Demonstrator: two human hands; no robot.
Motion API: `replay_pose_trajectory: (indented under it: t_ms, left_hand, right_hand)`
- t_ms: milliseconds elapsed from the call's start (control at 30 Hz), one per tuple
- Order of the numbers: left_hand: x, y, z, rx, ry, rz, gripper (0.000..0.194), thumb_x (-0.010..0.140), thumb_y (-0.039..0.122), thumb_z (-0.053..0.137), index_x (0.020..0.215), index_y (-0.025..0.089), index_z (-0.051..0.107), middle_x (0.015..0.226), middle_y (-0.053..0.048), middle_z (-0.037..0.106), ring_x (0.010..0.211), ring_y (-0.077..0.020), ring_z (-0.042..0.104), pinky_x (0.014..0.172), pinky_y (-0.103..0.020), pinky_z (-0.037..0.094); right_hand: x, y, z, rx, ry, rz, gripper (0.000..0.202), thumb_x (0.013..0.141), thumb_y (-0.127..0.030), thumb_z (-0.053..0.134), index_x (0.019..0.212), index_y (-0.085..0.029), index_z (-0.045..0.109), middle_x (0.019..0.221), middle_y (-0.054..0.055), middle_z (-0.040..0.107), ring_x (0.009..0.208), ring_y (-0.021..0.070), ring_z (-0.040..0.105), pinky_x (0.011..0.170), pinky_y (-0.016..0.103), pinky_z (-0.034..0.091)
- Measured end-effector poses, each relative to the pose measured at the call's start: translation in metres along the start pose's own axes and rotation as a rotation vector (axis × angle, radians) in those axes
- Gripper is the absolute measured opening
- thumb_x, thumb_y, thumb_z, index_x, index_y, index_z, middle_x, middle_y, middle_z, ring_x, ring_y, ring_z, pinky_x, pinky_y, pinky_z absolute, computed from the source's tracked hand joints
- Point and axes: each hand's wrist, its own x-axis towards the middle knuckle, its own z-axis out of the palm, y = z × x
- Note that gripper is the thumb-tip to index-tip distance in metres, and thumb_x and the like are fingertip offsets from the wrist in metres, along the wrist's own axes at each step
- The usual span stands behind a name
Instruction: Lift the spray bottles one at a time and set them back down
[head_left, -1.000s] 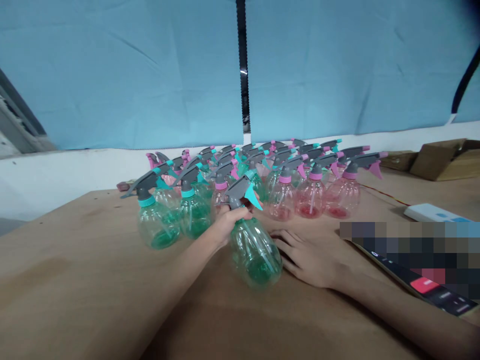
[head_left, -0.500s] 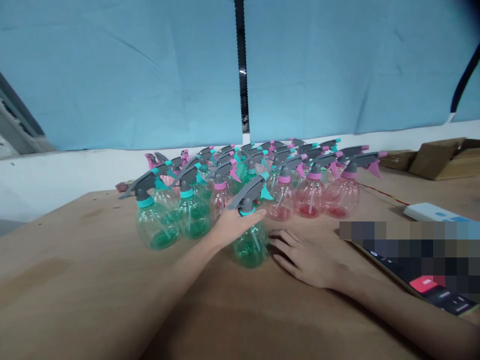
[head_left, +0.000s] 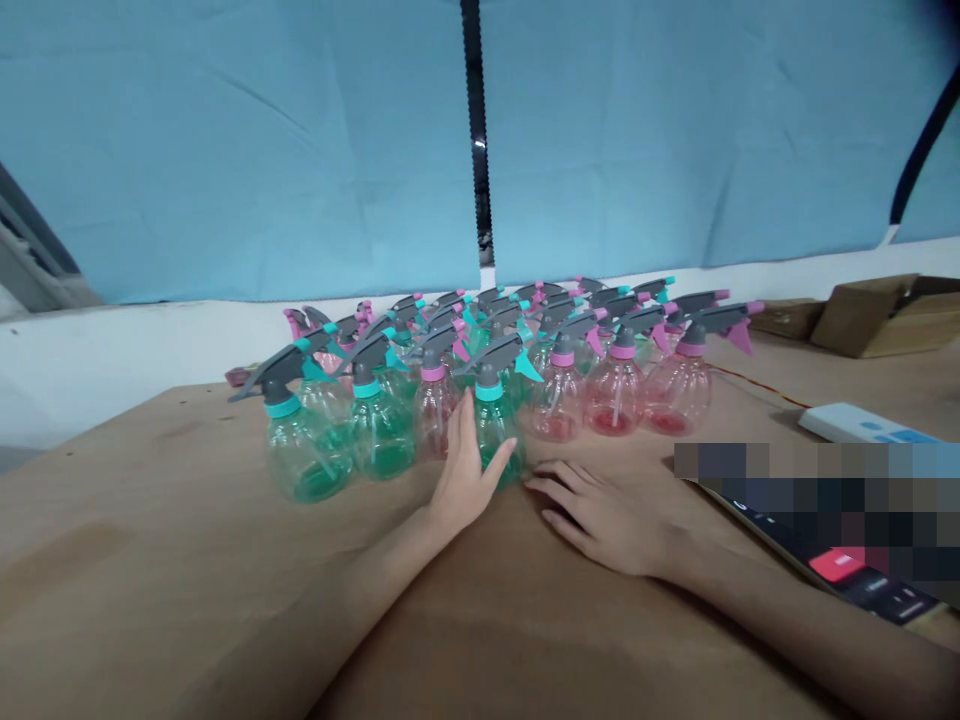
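Several round spray bottles with grey trigger heads stand grouped on the wooden table (head_left: 187, 560). My left hand (head_left: 472, 465) is against the near left side of a green bottle with a turquoise collar (head_left: 499, 425), thumb and fingers spread apart. Right of that bottle, my right hand (head_left: 592, 515) rests on the table with its fingers loosely apart and nothing in them. Two green bottles (head_left: 384, 430) (head_left: 304, 455) stand to the left, with a pink one (head_left: 435, 405) between. Three pink-collared bottles (head_left: 556, 400) (head_left: 613, 395) (head_left: 679, 395) form the front row's right side.
A phone-like device (head_left: 874, 590), partly pixelated, lies at the right beside my forearm. Behind it are a white and blue box (head_left: 862, 422), a thin red wire (head_left: 757, 385) and an open cardboard box (head_left: 862, 315). Blue sheeting (head_left: 300, 150) covers the back wall.
The green bottle has moved away from me into the front row. My left hand has let go of its neck and is now lower at its side, opened. My right hand has hardly moved.
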Motion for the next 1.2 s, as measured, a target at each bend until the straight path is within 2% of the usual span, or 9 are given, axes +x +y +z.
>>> replay_pose_trajectory:
  t_ms: [167, 333, 433, 533, 633, 700, 800, 967, 1200]
  left_hand:
    - [-0.003, 0.004, 0.002, 0.132, -0.032, 0.005, 0.079, 0.089, 0.039, 0.041, 0.141, 0.014, -0.014, 0.148, -0.022, 0.011, 0.136, -0.0315, 0.012, 0.107, -0.051, 0.023]
    - [-0.003, 0.003, 0.005, 0.251, -0.049, 0.050, 0.077, 0.089, 0.035, 0.041, 0.141, 0.008, -0.009, 0.144, -0.027, 0.018, 0.133, -0.0340, 0.022, 0.104, -0.049, 0.028]
    - [-0.004, 0.002, 0.006, 0.308, -0.057, 0.059, 0.075, 0.089, 0.032, 0.040, 0.141, 0.007, -0.008, 0.144, -0.027, 0.017, 0.133, -0.0347, 0.022, 0.103, -0.049, 0.031]
    - [-0.004, 0.004, 0.005, 0.350, -0.038, 0.088, 0.070, 0.089, 0.030, 0.042, 0.143, 0.015, 0.001, 0.147, -0.023, 0.010, 0.134, -0.0364, 0.019, 0.100, -0.051, 0.033]
    - [-0.003, 0.009, 0.003, 0.386, -0.041, 0.135, 0.059, 0.087, 0.023, 0.045, 0.141, 0.029, 0.022, 0.149, -0.014, 0.003, 0.133, -0.0383, 0.020, 0.099, -0.052, 0.034]
    - [-0.003, 0.011, 0.002, 0.403, -0.054, 0.155, 0.053, 0.086, 0.020, 0.046, 0.136, 0.033, 0.033, 0.149, -0.010, 0.003, 0.131, -0.0382, 0.023, 0.099, -0.052, 0.034]
    - [-0.004, 0.010, 0.002, 0.414, -0.069, 0.156, 0.050, 0.086, 0.023, 0.048, 0.134, 0.031, 0.037, 0.148, -0.010, 0.007, 0.129, -0.0375, 0.027, 0.098, -0.052, 0.035]
    - [-0.004, 0.006, 0.005, 0.388, -0.112, 0.117, 0.053, 0.085, 0.028, 0.050, 0.135, 0.027, 0.035, 0.147, -0.014, 0.009, 0.128, -0.0379, 0.027, 0.097, -0.053, 0.036]
    - [-0.010, 0.010, 0.003, 0.367, -0.154, 0.098, 0.052, 0.084, 0.026, 0.049, 0.135, 0.025, 0.035, 0.149, -0.014, 0.006, 0.130, -0.0378, 0.025, 0.097, -0.054, 0.036]
  right_hand:
    - [0.000, 0.000, 0.000, -0.017, -0.018, 0.007, 0.035, 0.092, -0.025, 0.038, 0.125, -0.017, 0.045, 0.120, 0.013, 0.049, 0.111, 0.0245, 0.046, 0.094, 0.045, 0.040]
    - [0.000, 0.000, 0.001, -0.017, 0.011, -0.001, 0.033, 0.091, -0.026, 0.039, 0.122, -0.018, 0.048, 0.118, 0.013, 0.050, 0.109, 0.0247, 0.047, 0.093, 0.046, 0.041]
    - [-0.001, 0.001, 0.001, -0.021, 0.015, -0.006, 0.033, 0.091, -0.026, 0.038, 0.122, -0.017, 0.048, 0.118, 0.013, 0.050, 0.108, 0.0246, 0.048, 0.093, 0.045, 0.041]
    - [-0.001, 0.001, 0.001, -0.014, 0.025, -0.003, 0.033, 0.091, -0.026, 0.039, 0.122, -0.019, 0.048, 0.117, 0.012, 0.051, 0.108, 0.0246, 0.048, 0.092, 0.045, 0.042]
    - [-0.001, 0.002, 0.002, -0.005, 0.029, -0.004, 0.033, 0.091, -0.026, 0.039, 0.122, -0.020, 0.048, 0.116, 0.012, 0.051, 0.107, 0.0244, 0.048, 0.091, 0.045, 0.042]
    - [0.000, 0.002, 0.002, -0.005, 0.028, -0.007, 0.033, 0.091, -0.026, 0.039, 0.122, -0.019, 0.048, 0.116, 0.012, 0.051, 0.107, 0.0243, 0.048, 0.091, 0.045, 0.042]
    - [0.000, 0.002, 0.002, -0.014, 0.016, -0.001, 0.033, 0.091, -0.027, 0.039, 0.122, -0.019, 0.048, 0.117, 0.012, 0.051, 0.107, 0.0243, 0.048, 0.091, 0.045, 0.042]
    - [0.000, 0.000, 0.001, -0.026, 0.006, 0.006, 0.034, 0.091, -0.026, 0.039, 0.122, -0.015, 0.048, 0.118, 0.013, 0.051, 0.110, 0.0247, 0.047, 0.094, 0.044, 0.041]
    - [-0.001, 0.002, 0.002, -0.018, 0.022, -0.006, 0.034, 0.091, -0.027, 0.040, 0.123, -0.020, 0.047, 0.119, 0.012, 0.050, 0.110, 0.0248, 0.048, 0.093, 0.046, 0.042]
